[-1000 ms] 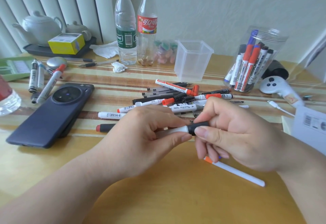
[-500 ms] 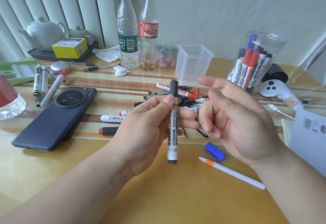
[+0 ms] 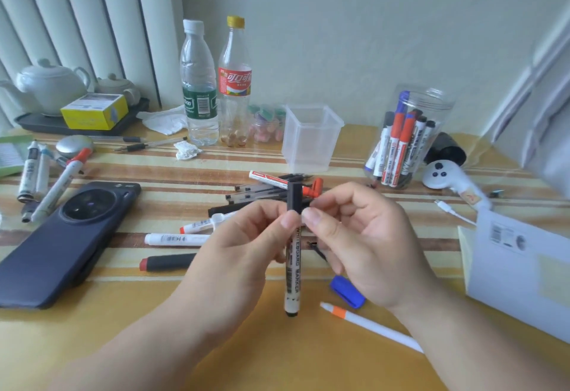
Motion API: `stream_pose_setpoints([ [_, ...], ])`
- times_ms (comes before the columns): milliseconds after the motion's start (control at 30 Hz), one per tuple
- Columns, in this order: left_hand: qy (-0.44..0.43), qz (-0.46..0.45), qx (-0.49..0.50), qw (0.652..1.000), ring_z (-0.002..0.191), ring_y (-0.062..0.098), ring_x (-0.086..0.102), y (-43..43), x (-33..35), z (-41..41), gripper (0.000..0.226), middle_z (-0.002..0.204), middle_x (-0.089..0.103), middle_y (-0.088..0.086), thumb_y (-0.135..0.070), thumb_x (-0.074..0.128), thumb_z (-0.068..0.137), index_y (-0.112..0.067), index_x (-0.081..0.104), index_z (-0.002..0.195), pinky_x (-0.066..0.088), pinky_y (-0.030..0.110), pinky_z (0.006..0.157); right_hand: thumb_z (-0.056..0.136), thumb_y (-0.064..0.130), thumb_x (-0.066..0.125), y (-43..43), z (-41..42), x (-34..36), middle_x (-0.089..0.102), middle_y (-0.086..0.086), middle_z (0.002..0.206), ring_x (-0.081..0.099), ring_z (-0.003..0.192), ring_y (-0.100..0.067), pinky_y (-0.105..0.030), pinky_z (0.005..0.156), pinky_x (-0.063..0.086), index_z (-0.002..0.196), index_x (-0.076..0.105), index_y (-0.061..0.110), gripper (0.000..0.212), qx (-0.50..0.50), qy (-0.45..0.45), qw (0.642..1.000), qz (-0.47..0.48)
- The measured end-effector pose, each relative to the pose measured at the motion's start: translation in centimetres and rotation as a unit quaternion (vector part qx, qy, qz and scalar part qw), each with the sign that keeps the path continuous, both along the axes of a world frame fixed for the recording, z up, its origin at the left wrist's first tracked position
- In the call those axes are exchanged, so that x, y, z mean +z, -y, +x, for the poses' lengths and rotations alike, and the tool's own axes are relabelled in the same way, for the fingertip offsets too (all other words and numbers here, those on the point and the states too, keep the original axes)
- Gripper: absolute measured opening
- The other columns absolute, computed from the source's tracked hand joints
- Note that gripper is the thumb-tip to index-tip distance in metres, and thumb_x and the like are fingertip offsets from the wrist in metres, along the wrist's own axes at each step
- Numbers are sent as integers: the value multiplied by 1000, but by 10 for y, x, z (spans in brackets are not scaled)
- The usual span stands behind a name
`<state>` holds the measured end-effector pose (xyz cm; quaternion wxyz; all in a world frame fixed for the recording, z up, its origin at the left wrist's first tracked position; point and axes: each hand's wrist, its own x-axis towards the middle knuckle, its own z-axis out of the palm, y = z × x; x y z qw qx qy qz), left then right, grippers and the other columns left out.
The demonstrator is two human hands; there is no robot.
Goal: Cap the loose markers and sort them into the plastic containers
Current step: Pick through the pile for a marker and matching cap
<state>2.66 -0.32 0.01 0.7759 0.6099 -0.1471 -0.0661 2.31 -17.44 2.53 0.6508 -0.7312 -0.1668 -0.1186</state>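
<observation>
A black-capped whiteboard marker is held upright above the bench, cap uppermost, its barrel clamped in the grip of the left hand. The right hand is pinched on it by thumb and forefinger at the cap's base. Loose markers are heaped behind, before a square plastic container and a marker-filled jar.

Whiteboard marker: white barrel, black cap fitted, upright with cap uppermost, pinched at the cap's base by the left hand and right hand. Loose markers lie heaped behind it. Square clear container stands upright beyond the heap. Round clear jar, to its right, holds red-, blue- and black-capped markers on end. Blue cap lies loose beside the barrel's lower end.
</observation>
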Motion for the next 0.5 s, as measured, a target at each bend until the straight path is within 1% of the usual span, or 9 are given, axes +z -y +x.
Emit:
stream_pose_setpoints([
  [33,37,35,21,998,77,12,55,3,1,-1,32,80,66,-3,-42,67,93,-11,70,96,45,26,78,85,21,70,0,-1,0,65,-4,70,57,51,-7,-22,45,46,92,65,4,19,8,-14,1000,1],
  [67,61,43,42,996,69,7,56,6,4,-4,26,71,66,-8,-37,68,91,-11,69,90,45,18,71,86,21,70,-1,-1,1,67,-7,72,60,53,-9,-25,43,47,95,66,4,20,15,-24,1000,6],
  [133,86,27,61,994,63,4,61,9,8,-6,20,66,69,-7,-27,68,82,-8,69,87,46,12,64,87,19,71,0,-3,2,69,-13,77,62,56,-11,-28,43,48,99,66,6,19,26,-31,999,18],
  [200,119,32,56,991,69,12,67,11,9,-5,19,73,73,3,-28,76,82,-11,70,87,51,18,68,88,18,73,2,-3,4,68,-18,79,60,52,-12,-28,46,48,97,67,8,15,24,-20,1000,1],
  [233,133,37,50,989,73,16,69,11,7,-5,18,76,74,6,-31,77,84,-15,71,88,53,22,71,90,19,72,3,-3,4,68,-15,77,59,50,-13,-29,47,48,94,68,9,11,20,-5,1000,-20],
  [333,128,49,53,989,84,25,68,8,-1,-1,26,91,72,6,-49,71,88,-28,71,103,56,37,79,95,24,65,8,2,10,67,-11,71,60,49,-24,-35,46,50,88,69,13,13,-23,28,998,-51],
  [400,118,57,74,989,84,24,63,5,-3,1,38,93,68,-1,-60,64,79,-38,67,110,52,39,77,94,21,64,18,11,23,65,-14,70,60,49,-27,-37,46,52,89,69,13,11,-85,55,994,-30],
  [467,118,66,89,987,79,20,60,4,-7,5,41,87,65,-4,-65,59,79,-39,65,110,50,40,76,94,13,65,34,24,43,66,-13,71,62,51,-21,-35,47,53,97,67,11,4,-147,104,984,-6],
  [500,121,72,91,986,78,18,59,3,-9,7,43,85,64,-5,-66,57,80,-38,65,111,50,41,77,93,9,66,42,31,54,68,-9,71,63,52,-19,-33,48,54,103,65,9,9,-179,130,975,7],
])
